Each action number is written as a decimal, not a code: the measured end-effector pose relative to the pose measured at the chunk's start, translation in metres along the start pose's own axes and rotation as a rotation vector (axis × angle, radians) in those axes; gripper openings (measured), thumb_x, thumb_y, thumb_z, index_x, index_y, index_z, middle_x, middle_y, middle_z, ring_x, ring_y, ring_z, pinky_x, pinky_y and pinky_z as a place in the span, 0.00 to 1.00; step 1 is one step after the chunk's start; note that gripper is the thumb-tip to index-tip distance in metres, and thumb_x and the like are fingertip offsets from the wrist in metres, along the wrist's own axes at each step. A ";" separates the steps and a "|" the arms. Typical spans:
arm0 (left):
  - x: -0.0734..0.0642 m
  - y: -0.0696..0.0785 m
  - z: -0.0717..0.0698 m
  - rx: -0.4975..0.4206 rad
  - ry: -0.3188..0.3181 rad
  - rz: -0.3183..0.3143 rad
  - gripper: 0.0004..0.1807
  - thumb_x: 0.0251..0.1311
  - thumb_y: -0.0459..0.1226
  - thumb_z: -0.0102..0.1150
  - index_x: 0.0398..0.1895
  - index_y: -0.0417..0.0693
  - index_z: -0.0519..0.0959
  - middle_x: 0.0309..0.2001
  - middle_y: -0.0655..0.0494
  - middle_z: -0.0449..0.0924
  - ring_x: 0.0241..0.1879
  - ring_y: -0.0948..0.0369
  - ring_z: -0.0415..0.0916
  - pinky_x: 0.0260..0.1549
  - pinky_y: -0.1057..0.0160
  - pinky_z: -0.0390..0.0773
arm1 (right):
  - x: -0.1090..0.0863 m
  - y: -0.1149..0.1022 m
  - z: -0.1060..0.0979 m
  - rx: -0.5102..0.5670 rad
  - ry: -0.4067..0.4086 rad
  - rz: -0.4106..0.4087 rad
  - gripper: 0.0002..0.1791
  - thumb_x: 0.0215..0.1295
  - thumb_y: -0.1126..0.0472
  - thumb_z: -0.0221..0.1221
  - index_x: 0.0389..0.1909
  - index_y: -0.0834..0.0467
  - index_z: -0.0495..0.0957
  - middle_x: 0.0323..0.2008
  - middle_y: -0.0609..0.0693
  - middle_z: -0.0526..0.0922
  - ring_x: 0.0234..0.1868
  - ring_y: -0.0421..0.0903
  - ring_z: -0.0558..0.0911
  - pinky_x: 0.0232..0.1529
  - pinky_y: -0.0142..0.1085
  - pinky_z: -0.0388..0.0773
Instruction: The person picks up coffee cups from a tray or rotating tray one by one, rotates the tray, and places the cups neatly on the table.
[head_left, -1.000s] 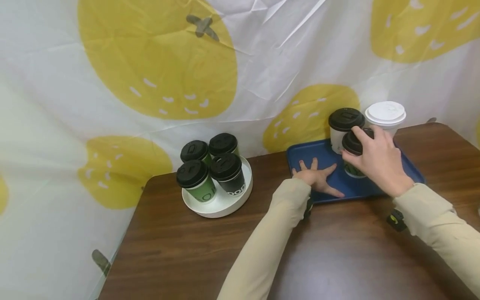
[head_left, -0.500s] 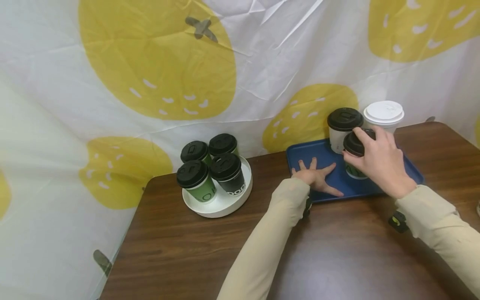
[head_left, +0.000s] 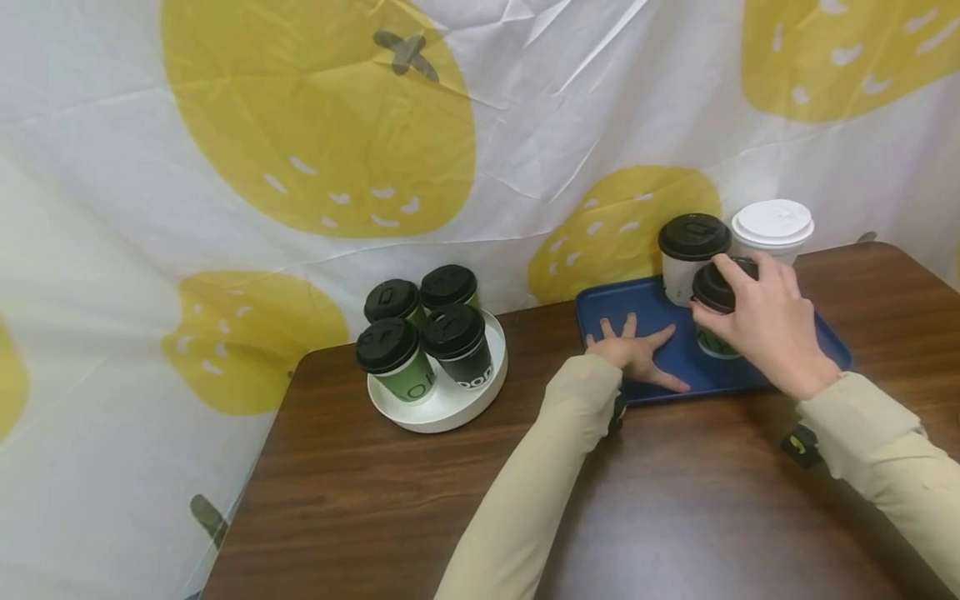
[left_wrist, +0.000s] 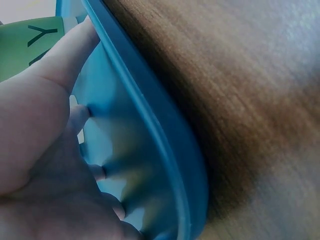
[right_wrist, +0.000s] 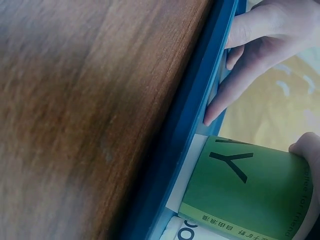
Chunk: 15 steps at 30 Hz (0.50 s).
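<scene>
My right hand (head_left: pixel 776 325) grips a green paper coffee cup (head_left: pixel 717 343) by its black lid and upper side, from above. In the right wrist view the cup's green side (right_wrist: pixel 240 195) shows a black "Y", and its white base band is right at the blue tray (right_wrist: pixel 207 75). My left hand (head_left: pixel 633 354) lies with fingers spread, fingertips pressing on the bare left part of the blue tray (head_left: pixel 651 307). Behind the held cup stand a white paper cup with a black lid (head_left: pixel 695 237) and a cup with a white lid (head_left: pixel 772 221).
Left on the brown wooden table (head_left: pixel 360 500) a round white tray (head_left: pixel 450 417) bears several black-lidded cups, among them a green cup (head_left: pixel 408 379) and a dark cup (head_left: pixel 468 371). A white cloth (head_left: pixel 510 100) with yellow fruit prints hangs close behind the table.
My right hand and the green cup have shifted slightly right over the blue tray. The left hand stays spread in the same place.
</scene>
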<state>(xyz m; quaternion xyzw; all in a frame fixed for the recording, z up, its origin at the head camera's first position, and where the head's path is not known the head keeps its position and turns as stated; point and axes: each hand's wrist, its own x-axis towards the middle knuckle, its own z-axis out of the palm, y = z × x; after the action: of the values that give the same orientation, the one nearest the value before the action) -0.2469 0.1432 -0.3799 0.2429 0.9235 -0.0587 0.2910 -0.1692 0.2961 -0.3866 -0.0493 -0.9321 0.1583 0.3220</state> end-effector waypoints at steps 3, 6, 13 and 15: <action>-0.001 0.001 0.000 0.012 -0.003 -0.004 0.52 0.57 0.75 0.55 0.76 0.97 0.33 0.85 0.66 0.21 0.85 0.48 0.21 0.83 0.45 0.41 | 0.000 0.000 0.000 -0.003 -0.005 0.002 0.39 0.55 0.53 0.74 0.67 0.62 0.73 0.60 0.79 0.70 0.54 0.77 0.72 0.31 0.76 0.76; -0.001 0.001 0.000 0.024 -0.004 -0.010 0.52 0.57 0.76 0.55 0.76 0.97 0.32 0.85 0.67 0.20 0.85 0.48 0.21 0.83 0.45 0.41 | 0.000 0.001 0.000 -0.005 -0.008 0.007 0.39 0.56 0.53 0.75 0.67 0.62 0.73 0.60 0.79 0.70 0.55 0.78 0.72 0.31 0.76 0.75; 0.000 0.002 0.000 0.022 -0.010 -0.006 0.51 0.57 0.75 0.54 0.76 0.97 0.32 0.85 0.67 0.20 0.85 0.49 0.20 0.83 0.46 0.41 | 0.000 0.001 -0.001 -0.006 -0.015 0.017 0.39 0.57 0.53 0.74 0.67 0.62 0.73 0.61 0.79 0.70 0.54 0.77 0.72 0.31 0.76 0.75; 0.001 0.002 -0.001 0.023 -0.015 -0.004 0.51 0.58 0.75 0.54 0.76 0.96 0.32 0.85 0.66 0.20 0.85 0.49 0.20 0.83 0.46 0.41 | 0.000 0.001 -0.001 -0.008 -0.020 0.021 0.39 0.57 0.52 0.74 0.67 0.62 0.73 0.61 0.79 0.70 0.54 0.77 0.72 0.31 0.76 0.75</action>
<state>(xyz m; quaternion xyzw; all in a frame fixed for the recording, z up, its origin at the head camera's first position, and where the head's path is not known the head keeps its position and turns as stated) -0.2473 0.1451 -0.3798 0.2441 0.9210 -0.0716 0.2949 -0.1682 0.2976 -0.3864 -0.0588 -0.9354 0.1586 0.3105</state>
